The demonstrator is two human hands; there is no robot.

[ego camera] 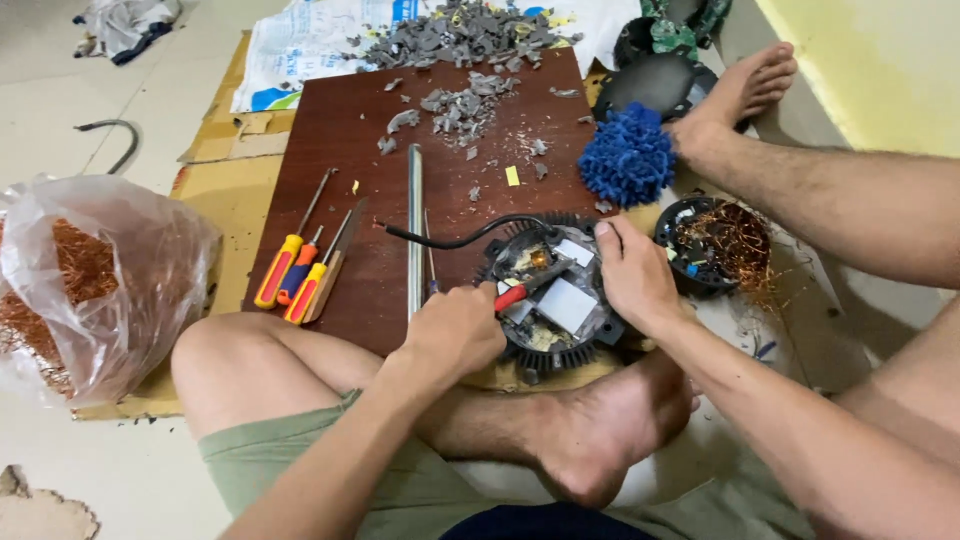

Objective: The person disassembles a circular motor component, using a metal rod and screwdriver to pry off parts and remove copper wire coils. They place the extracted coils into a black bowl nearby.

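- Nearest to us, our crossed legs and bare foot sit right under the work, so a tool that slips off it would come down toward skin.
- Far left, a clear bag of copper wire rests on the floor, well apart from the hands; we judge it out of harm's way.
- On the brown board, the spare screwdrivers lie loose beside our knee, and a metal rod lies along the board just next to them; a shift of the leg could send them rolling.
- Our left hand is closed in a fist around a red-handled tool, whose tip pokes into the round black finned unit.
- That unit sits at the board's near edge, between both hands, its black cable trailing left. Hard prying could make the tip skid.
- Our right hand grips the unit's right rim, fingers curled over the top, directly in the tool's line.
- Further right, a second black housing full of copper strands lies near a blue fluffy pad; stray wire ends could prick the forearm.
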